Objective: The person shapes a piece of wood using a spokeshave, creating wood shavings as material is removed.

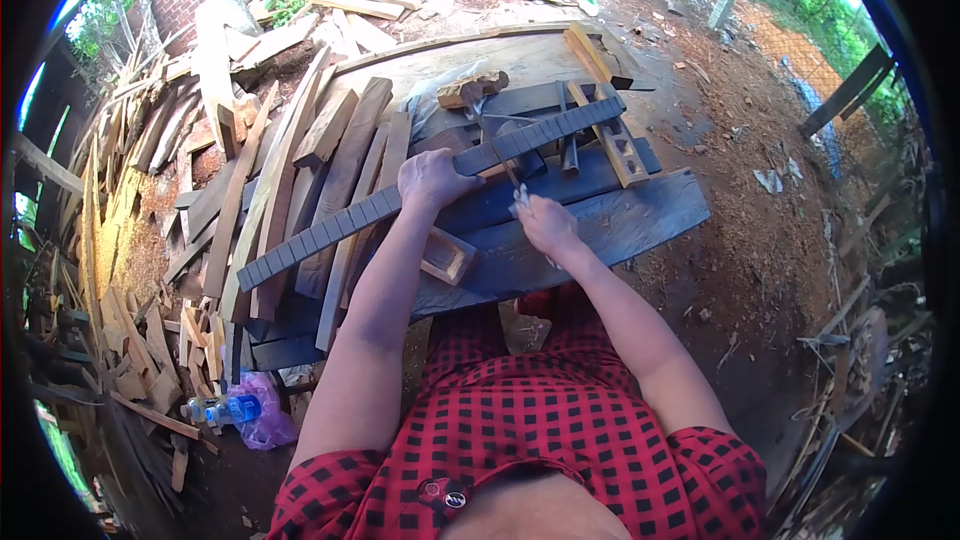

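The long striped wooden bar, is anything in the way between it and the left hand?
Nothing I can see gets in the way: the left hand is right on the long striped wooden bar, touching it.

Red shirt (520, 420), black square checks; short sleeves (325, 485), same print; matching trousers (592, 332); round dark badge (454, 500), pale marking, near neckline.

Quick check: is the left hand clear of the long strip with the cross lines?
No, the left hand rests on the cross-lined strip, which extends out on both sides of it.
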`<state>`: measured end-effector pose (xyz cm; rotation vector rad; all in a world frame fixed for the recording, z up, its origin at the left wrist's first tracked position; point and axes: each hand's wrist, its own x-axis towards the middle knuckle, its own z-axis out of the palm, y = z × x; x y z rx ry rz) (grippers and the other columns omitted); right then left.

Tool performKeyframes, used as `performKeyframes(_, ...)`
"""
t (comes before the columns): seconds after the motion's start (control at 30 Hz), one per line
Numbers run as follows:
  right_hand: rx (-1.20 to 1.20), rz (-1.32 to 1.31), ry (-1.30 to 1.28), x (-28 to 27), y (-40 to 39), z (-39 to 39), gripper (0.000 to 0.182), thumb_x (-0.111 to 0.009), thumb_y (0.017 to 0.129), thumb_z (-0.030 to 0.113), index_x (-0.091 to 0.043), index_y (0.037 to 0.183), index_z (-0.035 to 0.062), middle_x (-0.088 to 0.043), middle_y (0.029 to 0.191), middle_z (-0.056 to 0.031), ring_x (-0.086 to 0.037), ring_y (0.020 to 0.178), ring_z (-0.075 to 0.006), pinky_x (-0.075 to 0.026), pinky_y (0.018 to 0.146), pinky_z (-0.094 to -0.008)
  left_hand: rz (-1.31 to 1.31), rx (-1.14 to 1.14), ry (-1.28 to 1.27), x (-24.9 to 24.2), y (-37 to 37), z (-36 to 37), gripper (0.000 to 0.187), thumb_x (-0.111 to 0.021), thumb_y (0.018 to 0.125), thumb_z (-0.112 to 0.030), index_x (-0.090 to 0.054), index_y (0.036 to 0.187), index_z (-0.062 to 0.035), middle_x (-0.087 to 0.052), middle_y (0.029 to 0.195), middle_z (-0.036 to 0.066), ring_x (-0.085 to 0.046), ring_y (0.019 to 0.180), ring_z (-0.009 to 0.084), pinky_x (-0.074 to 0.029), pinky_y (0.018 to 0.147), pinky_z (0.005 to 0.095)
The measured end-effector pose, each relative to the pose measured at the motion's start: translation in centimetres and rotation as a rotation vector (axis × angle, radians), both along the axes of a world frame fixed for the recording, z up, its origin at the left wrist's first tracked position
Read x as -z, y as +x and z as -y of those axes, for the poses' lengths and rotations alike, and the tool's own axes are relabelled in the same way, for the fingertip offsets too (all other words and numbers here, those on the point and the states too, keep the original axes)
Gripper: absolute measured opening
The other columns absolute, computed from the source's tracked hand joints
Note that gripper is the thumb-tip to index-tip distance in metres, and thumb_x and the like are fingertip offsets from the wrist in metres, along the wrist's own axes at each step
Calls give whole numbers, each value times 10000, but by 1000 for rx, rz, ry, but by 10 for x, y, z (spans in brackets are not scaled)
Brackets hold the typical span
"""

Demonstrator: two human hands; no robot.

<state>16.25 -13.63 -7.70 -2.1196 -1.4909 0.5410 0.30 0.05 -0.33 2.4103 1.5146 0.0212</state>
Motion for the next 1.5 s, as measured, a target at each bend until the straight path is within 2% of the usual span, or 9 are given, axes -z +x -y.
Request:
performKeyframes(0.17,19,49,57,13,-4,-31,354,-483,953,362,-623,929,38,-664,876,-236,-632,871,-441,-479,751,-524,-19,-16,-6,2,1,-1,684,-723,649,-668,-724,1051,-115,-715,1036,133,-672,1015,284,-509,891,401)
performKeyframes(0.37,-6,45,-66,9,-4,58,316,-490,939,326,-623,918,40,-673,890,-231,-645,886,-431,-490,776,-531,1,10,-1,2,-1,-3,669,-720,656,-662,-724,1042,-116,-715,1035,132,-672,1016,280,-506,894,396)
performKeyframes(0.67,21,70,54,5,-6,-31,325,-502,937,333,-638,921,38,-678,873,-230,-649,860,-439,-497,767,-526,-12,3,11,1,-1,0,671,-718,659,-659,-723,1034,-102,-716,1035,131,-672,1015,277,-505,896,393)
performKeyframes(0.73,5,65,35,5,-4,-22,321,-505,937,329,-638,920,38,-679,875,-230,-650,861,-438,-497,766,-527,1,-7,52,5,-1,0,614,-745,649,-632,-736,989,-121,-724,997,107,-686,978,262,-529,856,382)
performKeyframes(0.97,-6,79,-69,9,-5,63,317,-502,939,320,-634,931,32,-678,885,-233,-651,867,-433,-498,766,-527,13,1,5,5,-2,-3,652,-723,655,-653,-729,1016,-111,-719,1010,132,-678,991,282,-512,881,396)
performKeyframes(1.17,-29,51,-23,1,0,-21,321,-490,939,321,-636,931,35,-674,907,-234,-645,901,-431,-494,781,-525,-3,3,8,2,-1,-1,652,-722,656,-650,-726,1028,-114,-718,1019,132,-676,999,283,-509,888,398)
performKeyframes(1.27,12,50,16,2,-4,-29,322,-494,938,323,-636,930,34,-673,907,-236,-646,901,-430,-494,782,-522,10,6,19,3,-1,-1,656,-720,659,-653,-725,1032,-113,-716,1026,136,-674,1007,284,-509,889,395)
performKeyframes(1.4,-22,43,29,8,-1,15,347,-504,939,358,-632,911,37,-665,864,-241,-634,853,-448,-483,743,-533,2,0,12,1,-3,-1,634,-732,659,-641,-731,1013,-116,-719,1018,124,-678,997,274,-518,872,390)
performKeyframes(1.5,-20,81,-102,0,-2,52,332,-503,937,336,-636,926,32,-673,908,-243,-646,902,-436,-496,781,-523,8,5,-6,3,-1,-3,656,-717,659,-655,-726,1023,-109,-715,1029,140,-673,1010,285,-511,887,396)
